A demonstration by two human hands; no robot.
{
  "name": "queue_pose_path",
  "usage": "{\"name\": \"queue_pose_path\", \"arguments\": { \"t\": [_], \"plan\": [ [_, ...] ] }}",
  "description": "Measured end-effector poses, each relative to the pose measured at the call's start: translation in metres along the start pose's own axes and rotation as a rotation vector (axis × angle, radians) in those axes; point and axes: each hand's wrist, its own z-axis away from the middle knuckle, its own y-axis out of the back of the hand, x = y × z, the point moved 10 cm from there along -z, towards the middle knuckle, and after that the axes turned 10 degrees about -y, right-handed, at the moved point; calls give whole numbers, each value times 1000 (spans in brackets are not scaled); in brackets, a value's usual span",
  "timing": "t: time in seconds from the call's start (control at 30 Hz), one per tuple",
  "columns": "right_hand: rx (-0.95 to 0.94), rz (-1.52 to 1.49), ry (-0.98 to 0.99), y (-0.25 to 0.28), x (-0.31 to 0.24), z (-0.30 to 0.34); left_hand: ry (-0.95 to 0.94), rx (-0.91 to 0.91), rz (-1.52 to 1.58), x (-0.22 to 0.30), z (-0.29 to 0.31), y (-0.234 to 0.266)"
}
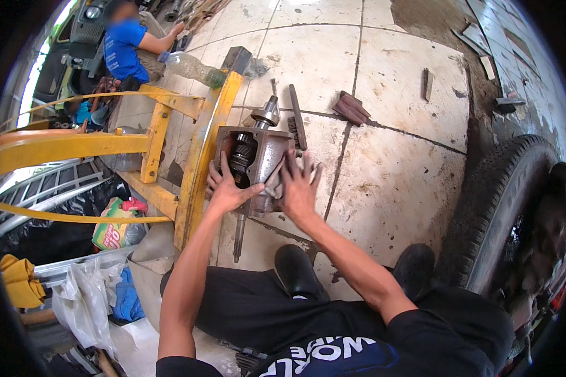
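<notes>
A metal gearbox (267,154) lies on the tiled floor in front of me. Its open side shows dark gears (243,154), and a shaft sticks out at the far and near ends. My left hand (227,188) grips the near left part of the housing, its thumb across the edge of the opening. Against the right wall of the housing, my right hand (299,188) presses a crumpled grey rag (275,181), fingers spread over it. Part of the rag is hidden under the palm. Just beyond that hand is a wire brush (297,116) with a long handle.
A yellow metal frame (204,157) stands close on the left. A plastic bottle (192,68) lies beyond it, near a person in a blue shirt (122,50). Reddish-brown blocks (351,108) rest on the tiles. At the right is a large tyre (497,207).
</notes>
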Motion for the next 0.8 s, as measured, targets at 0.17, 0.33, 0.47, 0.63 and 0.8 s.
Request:
{"name": "queue_pose_path", "arguments": {
  "t": [0.17,0.33,0.47,0.63,0.8],
  "plan": [
    [53,17,86,5,2,3,-16,16,-15,0,3,0],
    [-94,174,65,-16,-8,8,-33,23,-11,0,2,-1],
    [-1,99,39,-9,-7,-2,-33,27,-4,2,-3,3],
    [-68,134,83,-2,-4,-7,-11,9,6,0,0,1],
    [23,115,110,5,-11,-8,-2,9,11,-3,1,2]
  ]
}}
